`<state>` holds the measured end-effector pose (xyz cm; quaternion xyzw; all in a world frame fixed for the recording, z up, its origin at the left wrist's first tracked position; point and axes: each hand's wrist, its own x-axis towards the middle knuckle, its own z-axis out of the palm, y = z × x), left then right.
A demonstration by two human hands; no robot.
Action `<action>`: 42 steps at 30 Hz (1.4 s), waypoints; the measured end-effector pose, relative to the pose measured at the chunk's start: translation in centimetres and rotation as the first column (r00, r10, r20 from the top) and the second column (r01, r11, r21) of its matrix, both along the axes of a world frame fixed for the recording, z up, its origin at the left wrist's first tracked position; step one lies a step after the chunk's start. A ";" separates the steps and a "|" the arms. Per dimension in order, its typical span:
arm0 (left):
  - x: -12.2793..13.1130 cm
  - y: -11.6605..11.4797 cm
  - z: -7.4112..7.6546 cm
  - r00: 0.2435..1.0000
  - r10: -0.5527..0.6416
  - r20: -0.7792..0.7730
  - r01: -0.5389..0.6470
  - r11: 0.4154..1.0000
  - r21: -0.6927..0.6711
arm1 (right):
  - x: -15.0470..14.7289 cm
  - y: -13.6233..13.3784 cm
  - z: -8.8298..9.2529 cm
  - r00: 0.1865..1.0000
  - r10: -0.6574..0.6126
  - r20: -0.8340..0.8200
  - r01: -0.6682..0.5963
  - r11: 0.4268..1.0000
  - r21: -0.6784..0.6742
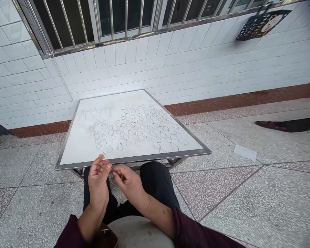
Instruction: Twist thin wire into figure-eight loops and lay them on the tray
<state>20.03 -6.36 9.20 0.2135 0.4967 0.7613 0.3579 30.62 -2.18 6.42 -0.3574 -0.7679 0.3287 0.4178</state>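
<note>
A thin dark wire curves up between my two hands, just off the table's near edge. My left hand pinches it with thumb and fingers, palm turned partly up. Close against it on the right, my right hand has thumb and forefinger closed on the same wire. How the wire runs between the fingertips is too fine to make out. Across the white table lie many looped wires, several shaped like figure eights. At the far left of the tabletop is a row of single-loop wires with straight tails.
The table has a grey metal rim and stands against a white tiled wall under a barred window. My legs are under its near edge. At right, a person's foot and a pale flat piece are on the floor.
</note>
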 end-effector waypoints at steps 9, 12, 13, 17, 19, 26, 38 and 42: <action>0.3 0.3 -0.1 0.999 0.031 0.025 -0.032 0.999 0.038 | 0.4 0.3 0.0 0.994 0.017 0.107 -0.032 0.990 0.138; 0.3 0.3 0.0 0.999 0.031 0.008 -0.031 0.999 0.024 | 0.3 0.4 -0.1 0.991 -0.010 0.130 -0.011 0.987 0.160; 0.4 0.3 0.0 0.999 0.034 -0.002 -0.034 0.999 0.023 | 0.3 0.5 -0.1 0.990 -0.023 0.140 -0.002 0.984 0.176; 0.6 0.3 0.3 0.999 0.051 -0.009 -0.050 0.998 0.026 | 0.3 0.6 0.0 0.982 -0.054 0.184 0.004 0.965 0.261; 0.6 0.3 0.4 0.998 0.063 -0.002 -0.063 0.998 0.022 | 0.3 0.6 0.0 0.982 -0.052 0.180 -0.001 0.959 0.283; 0.0 0.0 0.2 0.998 0.056 0.017 -0.056 0.998 0.035 | 0.4 0.2 -0.1 0.993 0.049 0.111 -0.072 0.975 0.211; -1.1 0.4 -0.3 0.997 0.074 0.037 -0.076 0.995 0.058 | 0.3 0.6 -1.5 0.992 0.125 -0.013 -0.125 0.992 0.010; -1.8 1.3 -0.9 0.990 0.124 0.065 -0.127 0.991 0.037 | 0.0 1.5 -1.8 0.995 0.104 -0.010 -0.104 0.994 -0.015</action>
